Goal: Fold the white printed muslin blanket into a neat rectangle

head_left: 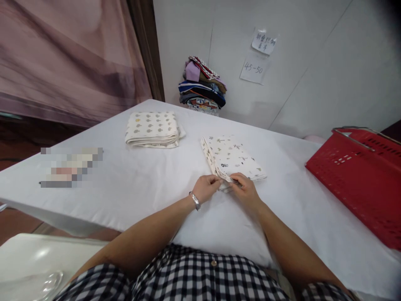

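A cream cloth with small printed figures, folded in layers, lies on the white-covered table in front of me. My left hand pinches its near left corner between thumb and fingers, a silver bracelet on the wrist. Close beside it, my right hand has its fingers closed on the cloth's near edge. Farther left rests a second cream cloth with a grey-green print, folded into a thick rectangle that neither hand touches.
A red basket stands at the table's right. Folded garments are piled beyond the back edge, by the wall. A pixelated item lies at the left. A pale plastic chair is at the lower left.
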Demonstrator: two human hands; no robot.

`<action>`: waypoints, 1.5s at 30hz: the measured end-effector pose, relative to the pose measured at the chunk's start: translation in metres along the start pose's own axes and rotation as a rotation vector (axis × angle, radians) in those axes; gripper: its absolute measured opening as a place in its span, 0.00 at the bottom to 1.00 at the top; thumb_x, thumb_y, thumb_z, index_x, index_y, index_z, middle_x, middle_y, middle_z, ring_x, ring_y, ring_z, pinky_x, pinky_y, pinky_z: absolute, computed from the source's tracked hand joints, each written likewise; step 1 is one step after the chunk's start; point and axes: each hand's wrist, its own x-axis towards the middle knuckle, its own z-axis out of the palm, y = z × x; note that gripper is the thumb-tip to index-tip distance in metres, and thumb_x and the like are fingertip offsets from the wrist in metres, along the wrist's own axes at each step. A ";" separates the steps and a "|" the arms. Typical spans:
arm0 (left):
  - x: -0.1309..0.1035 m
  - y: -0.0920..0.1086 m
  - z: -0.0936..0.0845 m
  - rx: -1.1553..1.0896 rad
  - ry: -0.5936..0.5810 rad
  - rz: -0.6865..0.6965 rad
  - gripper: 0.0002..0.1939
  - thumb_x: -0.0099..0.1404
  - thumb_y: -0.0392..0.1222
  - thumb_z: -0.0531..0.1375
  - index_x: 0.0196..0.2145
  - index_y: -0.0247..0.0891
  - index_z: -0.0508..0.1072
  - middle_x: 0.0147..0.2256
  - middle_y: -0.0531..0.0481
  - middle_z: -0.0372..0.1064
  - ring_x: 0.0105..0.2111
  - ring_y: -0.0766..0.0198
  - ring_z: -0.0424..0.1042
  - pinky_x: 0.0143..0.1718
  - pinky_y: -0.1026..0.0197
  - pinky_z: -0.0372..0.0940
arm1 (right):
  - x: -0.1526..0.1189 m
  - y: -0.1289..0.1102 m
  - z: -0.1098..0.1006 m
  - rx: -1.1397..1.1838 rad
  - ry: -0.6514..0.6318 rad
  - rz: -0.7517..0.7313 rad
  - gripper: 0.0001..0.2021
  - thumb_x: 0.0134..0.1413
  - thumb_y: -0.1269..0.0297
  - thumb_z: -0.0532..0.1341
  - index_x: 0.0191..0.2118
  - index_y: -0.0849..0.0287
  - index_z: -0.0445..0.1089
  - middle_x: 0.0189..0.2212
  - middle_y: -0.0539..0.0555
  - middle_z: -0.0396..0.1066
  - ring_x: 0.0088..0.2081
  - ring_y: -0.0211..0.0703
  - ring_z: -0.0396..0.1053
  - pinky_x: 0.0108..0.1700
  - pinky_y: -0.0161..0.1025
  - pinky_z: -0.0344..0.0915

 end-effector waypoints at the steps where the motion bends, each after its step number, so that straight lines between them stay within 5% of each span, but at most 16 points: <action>1: 0.001 -0.001 -0.003 0.087 0.041 0.012 0.13 0.57 0.46 0.54 0.27 0.37 0.74 0.19 0.55 0.65 0.21 0.70 0.62 0.24 0.67 0.55 | 0.000 0.000 0.001 0.041 0.039 0.043 0.08 0.53 0.63 0.57 0.38 0.56 0.69 0.37 0.54 0.69 0.38 0.43 0.66 0.40 0.40 0.64; 5: 0.005 -0.004 -0.011 0.355 0.138 0.002 0.11 0.57 0.45 0.55 0.27 0.39 0.75 0.23 0.54 0.69 0.24 0.67 0.65 0.26 0.66 0.55 | 0.001 -0.001 0.003 0.121 0.117 0.131 0.07 0.51 0.62 0.58 0.35 0.57 0.69 0.35 0.53 0.69 0.36 0.42 0.66 0.39 0.39 0.63; 11: 0.002 -0.005 -0.001 0.408 0.018 0.025 0.16 0.57 0.54 0.56 0.25 0.40 0.74 0.25 0.53 0.71 0.26 0.66 0.67 0.26 0.65 0.54 | 0.001 -0.008 0.004 0.119 0.152 0.111 0.06 0.51 0.63 0.58 0.35 0.57 0.69 0.35 0.53 0.69 0.36 0.42 0.66 0.39 0.39 0.63; 16: -0.001 -0.002 0.006 0.464 0.009 0.007 0.12 0.57 0.49 0.57 0.25 0.39 0.73 0.25 0.53 0.71 0.26 0.65 0.67 0.26 0.65 0.54 | 0.000 -0.005 0.008 0.058 0.142 0.090 0.06 0.52 0.64 0.57 0.36 0.57 0.69 0.36 0.53 0.69 0.37 0.42 0.66 0.39 0.39 0.63; 21: -0.001 -0.004 0.008 0.395 0.013 0.058 0.09 0.57 0.42 0.56 0.23 0.38 0.72 0.23 0.54 0.69 0.25 0.67 0.65 0.26 0.66 0.55 | -0.001 -0.001 0.012 -0.085 -0.006 0.014 0.07 0.53 0.64 0.56 0.37 0.55 0.69 0.35 0.53 0.69 0.37 0.44 0.66 0.39 0.41 0.64; 27: 0.000 -0.006 0.007 0.237 -0.005 0.029 0.09 0.54 0.43 0.56 0.22 0.37 0.71 0.22 0.55 0.67 0.24 0.68 0.64 0.26 0.66 0.56 | -0.004 -0.003 0.013 -0.094 0.138 -0.080 0.08 0.56 0.65 0.55 0.41 0.56 0.67 0.40 0.56 0.69 0.42 0.45 0.66 0.43 0.43 0.64; 33: 0.000 -0.008 0.006 0.297 -0.011 0.022 0.10 0.54 0.45 0.56 0.21 0.37 0.71 0.21 0.54 0.67 0.24 0.67 0.64 0.25 0.66 0.55 | -0.004 -0.001 0.017 -0.267 -0.060 -0.173 0.09 0.55 0.67 0.54 0.41 0.55 0.68 0.39 0.56 0.70 0.41 0.48 0.66 0.43 0.47 0.65; 45: -0.003 -0.008 0.003 0.362 -0.024 0.100 0.08 0.53 0.40 0.54 0.23 0.38 0.72 0.23 0.53 0.70 0.25 0.66 0.66 0.27 0.66 0.57 | -0.003 0.002 0.015 -0.287 -0.107 -0.214 0.08 0.55 0.68 0.54 0.40 0.55 0.67 0.37 0.56 0.70 0.40 0.48 0.66 0.40 0.47 0.65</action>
